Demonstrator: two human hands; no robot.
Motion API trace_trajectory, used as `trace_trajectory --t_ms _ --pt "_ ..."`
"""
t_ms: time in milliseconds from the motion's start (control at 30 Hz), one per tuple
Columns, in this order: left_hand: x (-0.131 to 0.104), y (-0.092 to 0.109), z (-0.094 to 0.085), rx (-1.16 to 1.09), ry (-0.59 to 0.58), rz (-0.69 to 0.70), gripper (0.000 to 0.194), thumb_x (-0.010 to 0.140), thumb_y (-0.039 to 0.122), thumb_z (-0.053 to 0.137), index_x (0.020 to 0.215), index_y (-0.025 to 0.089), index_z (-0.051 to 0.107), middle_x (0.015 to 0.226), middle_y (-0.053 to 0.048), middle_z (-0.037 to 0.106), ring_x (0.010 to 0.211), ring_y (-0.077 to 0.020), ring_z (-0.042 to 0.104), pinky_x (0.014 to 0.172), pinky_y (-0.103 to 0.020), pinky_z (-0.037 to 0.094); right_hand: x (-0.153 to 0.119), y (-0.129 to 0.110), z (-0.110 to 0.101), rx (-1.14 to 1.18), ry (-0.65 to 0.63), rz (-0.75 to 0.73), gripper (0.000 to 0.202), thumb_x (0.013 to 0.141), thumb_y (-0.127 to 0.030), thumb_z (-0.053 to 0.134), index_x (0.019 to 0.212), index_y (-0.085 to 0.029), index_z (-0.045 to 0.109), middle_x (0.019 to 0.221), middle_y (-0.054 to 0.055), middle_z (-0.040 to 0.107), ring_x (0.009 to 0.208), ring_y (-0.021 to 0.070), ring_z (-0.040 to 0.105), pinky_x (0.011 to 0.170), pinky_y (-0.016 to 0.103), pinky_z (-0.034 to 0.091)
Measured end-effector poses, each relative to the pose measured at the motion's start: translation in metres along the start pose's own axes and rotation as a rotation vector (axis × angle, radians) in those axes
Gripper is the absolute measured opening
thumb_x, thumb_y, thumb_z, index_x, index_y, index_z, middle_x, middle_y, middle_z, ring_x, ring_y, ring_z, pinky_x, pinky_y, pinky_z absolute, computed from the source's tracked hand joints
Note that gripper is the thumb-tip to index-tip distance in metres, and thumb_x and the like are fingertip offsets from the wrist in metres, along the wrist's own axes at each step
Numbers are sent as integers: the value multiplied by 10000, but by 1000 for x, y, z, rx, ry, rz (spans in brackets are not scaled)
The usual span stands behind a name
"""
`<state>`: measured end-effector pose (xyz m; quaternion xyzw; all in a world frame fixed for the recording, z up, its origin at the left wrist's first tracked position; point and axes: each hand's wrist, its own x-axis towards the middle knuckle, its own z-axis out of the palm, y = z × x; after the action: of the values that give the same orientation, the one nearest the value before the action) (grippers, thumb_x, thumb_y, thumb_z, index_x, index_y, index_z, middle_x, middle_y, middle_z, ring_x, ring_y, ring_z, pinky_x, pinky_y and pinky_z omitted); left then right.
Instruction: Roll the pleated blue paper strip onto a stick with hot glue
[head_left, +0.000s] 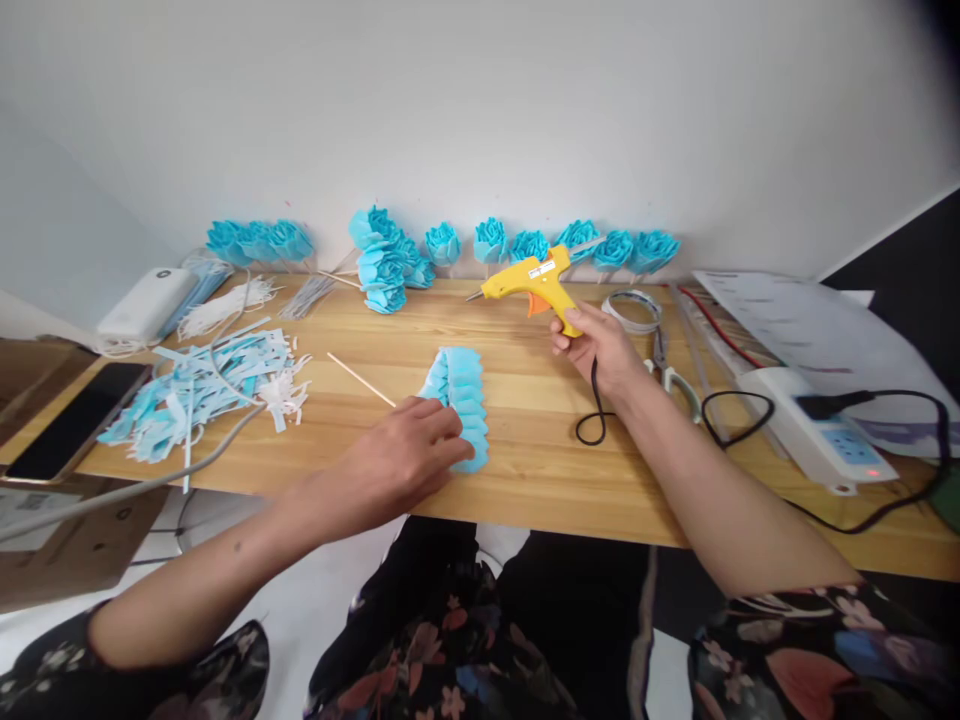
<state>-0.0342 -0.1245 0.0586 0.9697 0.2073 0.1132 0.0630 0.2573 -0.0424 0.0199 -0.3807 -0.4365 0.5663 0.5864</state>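
My right hand (600, 345) is wrapped round the handle of a yellow hot glue gun (525, 277), holding it above the table with its nozzle towards the left. A clear glue stick (586, 247) pokes out of its back. A blue strip of overlapping petals (466, 390) lies on the table below. My left hand (409, 450) rests over the strip's near left part, fingers curled and pressed together on it; the fingertips are partly hidden. Beside that hand lies a thin wooden stick (360, 379), its right end reaching the fingers.
Blue flowers (491, 241) stand along the wall, several bunched (382, 265). Cut blue and white strips (202, 390) are heaped left, near a phone (75, 420) and white box-shaped device (146, 302). Right are scissors (664, 370), a tape roll (632, 312), a power strip (817, 430) and cords.
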Motion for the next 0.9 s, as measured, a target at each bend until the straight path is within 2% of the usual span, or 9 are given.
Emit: trace_trajectory --t_ms 100,267,367,467,600,667,800,900 --pt "6 1 6 90 -41 47 139 902 114 463 861 154 589 870 -72 569 813 -209 484 734 -353 376 0 -1 0 -1 12 -8 213 680 -328 774 752 -187 633 731 -6 605 542 80 479 490 217 439" --pt "21 -5 13 197 -70 130 269 936 128 434 680 156 513 762 -56 545 735 -189 461 698 -351 342 0 -3 0 -3 31 -12 226 678 -339 772 740 -199 606 726 -11 600 535 81 482 484 222 437" --pt "32 -13 1 198 -80 132 274 941 150 432 687 157 535 754 -53 558 731 -184 478 698 -347 343 1 -6 -2 -15 66 -30 237 684 -365 763 744 -212 592 719 -15 593 528 87 480 483 232 440" --pt "40 -21 -20 124 -85 61 273 957 184 429 742 156 595 762 -50 583 731 -169 506 728 -329 360 3 -8 -6 -20 118 -39 241 684 -380 751 766 -221 590 719 -18 583 521 90 471 479 235 440" --pt "38 -25 -36 55 -126 33 245 960 209 456 808 167 644 780 -54 605 759 -172 525 764 -323 368 6 -8 -10 -24 167 -44 204 710 -366 723 767 -226 585 729 -8 579 526 99 467 472 243 441" --pt "33 -24 -34 58 -159 69 226 953 196 460 827 168 646 800 -60 609 779 -182 522 777 -332 369 7 -8 -11 -26 171 -46 185 735 -357 707 759 -226 578 732 -4 576 531 101 471 470 247 441" --pt "25 -21 -18 93 -165 137 250 958 141 396 895 154 637 859 -79 601 807 -198 499 794 -352 378 7 -6 -9 15 159 -50 162 749 -326 701 749 -218 582 720 -8 571 528 90 474 471 238 447" --pt "24 -17 -7 141 -165 156 261 960 139 380 856 146 619 824 -77 584 775 -203 480 763 -357 382 6 -6 -8 18 156 -57 172 748 -329 710 745 -219 578 715 -8 569 529 92 478 468 238 453"
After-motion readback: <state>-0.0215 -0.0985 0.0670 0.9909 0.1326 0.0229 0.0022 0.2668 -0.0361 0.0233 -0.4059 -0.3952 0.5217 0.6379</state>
